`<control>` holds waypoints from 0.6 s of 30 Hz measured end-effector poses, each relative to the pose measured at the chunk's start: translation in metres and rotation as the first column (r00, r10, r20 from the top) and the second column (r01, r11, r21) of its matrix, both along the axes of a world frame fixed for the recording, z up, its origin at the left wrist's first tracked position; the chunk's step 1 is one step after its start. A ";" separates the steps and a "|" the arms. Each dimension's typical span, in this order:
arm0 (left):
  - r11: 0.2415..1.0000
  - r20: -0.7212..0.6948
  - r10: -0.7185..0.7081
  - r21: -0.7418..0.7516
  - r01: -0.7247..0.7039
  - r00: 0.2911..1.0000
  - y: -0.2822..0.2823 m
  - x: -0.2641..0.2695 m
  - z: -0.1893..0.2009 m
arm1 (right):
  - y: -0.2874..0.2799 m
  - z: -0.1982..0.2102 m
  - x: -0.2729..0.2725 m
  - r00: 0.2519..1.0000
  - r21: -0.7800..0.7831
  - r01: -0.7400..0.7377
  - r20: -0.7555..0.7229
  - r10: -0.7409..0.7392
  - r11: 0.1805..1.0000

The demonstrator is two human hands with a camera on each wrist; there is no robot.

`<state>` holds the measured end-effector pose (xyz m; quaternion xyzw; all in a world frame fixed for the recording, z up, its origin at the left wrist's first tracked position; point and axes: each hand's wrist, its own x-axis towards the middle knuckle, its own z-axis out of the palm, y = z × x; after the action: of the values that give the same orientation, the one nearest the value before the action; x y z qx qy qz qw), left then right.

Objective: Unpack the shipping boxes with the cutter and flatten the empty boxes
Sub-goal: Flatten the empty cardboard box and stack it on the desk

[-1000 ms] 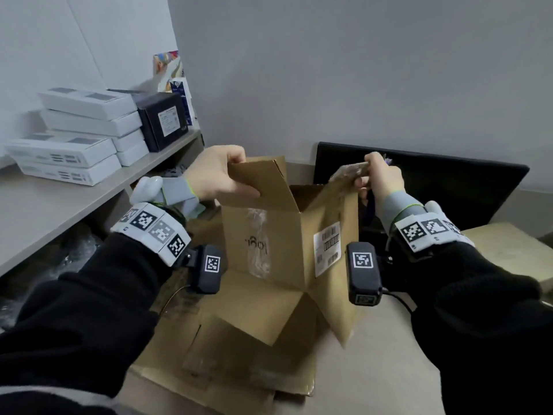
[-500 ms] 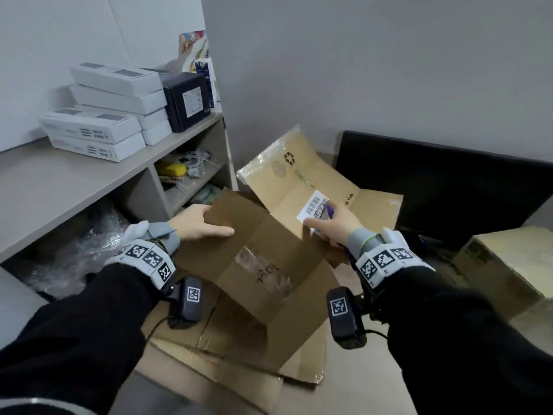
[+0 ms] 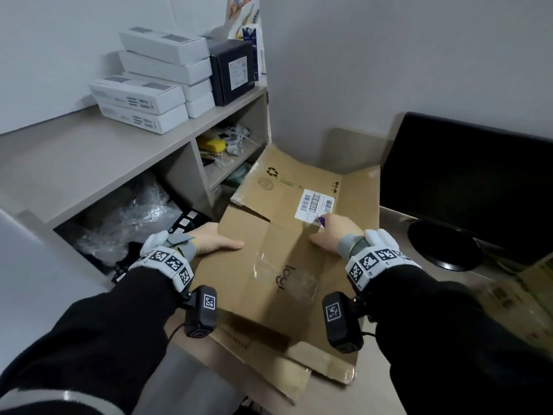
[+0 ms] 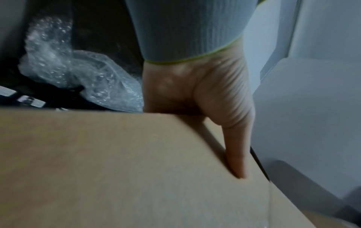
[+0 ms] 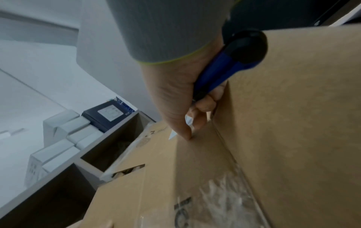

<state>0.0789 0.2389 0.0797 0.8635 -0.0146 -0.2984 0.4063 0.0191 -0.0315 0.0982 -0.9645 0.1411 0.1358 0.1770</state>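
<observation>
A brown cardboard box with a white shipping label lies collapsed almost flat on a pile of flattened cardboard. My left hand grips its left edge, thumb on top and fingers hidden under the panel. My right hand presses on the box just below the label while holding a blue cutter. In the right wrist view the cutter runs through my curled fingers against the cardboard.
A shelf on the left carries stacked white boxes and a dark box. Bubble wrap fills the compartment beneath it. A black monitor stands at the right, with another cardboard box beside it.
The box stood upright and open a second ago; it has since been folded flat and lowered onto the pile. Both hands came down with it.
</observation>
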 end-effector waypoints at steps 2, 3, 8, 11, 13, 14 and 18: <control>0.995 0.087 0.027 0.097 -0.036 0.996 0.013 0.009 -0.013 | 0.010 -0.002 0.005 0.998 -0.021 -0.039 0.054 0.040 0.999; 0.987 0.132 0.046 0.148 -0.066 0.990 0.020 0.013 -0.019 | 0.016 -0.002 0.008 0.994 -0.025 -0.062 0.094 0.064 0.998; 0.896 0.349 0.118 0.365 -0.251 0.930 0.045 0.025 -0.049 | 0.033 -0.005 0.022 0.989 0.040 -0.081 0.128 0.076 0.996; 0.844 0.335 -0.051 0.518 -0.139 0.941 0.038 0.030 -0.062 | 0.028 -0.017 0.028 0.998 0.055 -0.060 -0.007 0.060 0.997; 0.843 0.291 -0.135 0.536 -0.044 0.947 0.020 0.030 -0.066 | 0.024 -0.030 0.028 0.992 0.032 -0.037 -0.116 0.040 0.999; 0.831 0.273 -0.171 0.557 -0.010 0.947 0.009 0.029 -0.066 | 0.023 -0.036 0.027 0.986 0.029 -0.024 -0.163 0.028 0.999; 0.811 0.158 -0.212 0.579 0.084 0.964 -0.022 0.034 -0.084 | 0.022 -0.060 0.028 0.964 0.084 0.043 -0.267 -0.019 0.996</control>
<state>0.1126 0.2174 -0.0042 0.9683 -0.0366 -0.2248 0.1025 0.0476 -0.0092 0.0379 -0.9265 0.1724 0.2673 0.2013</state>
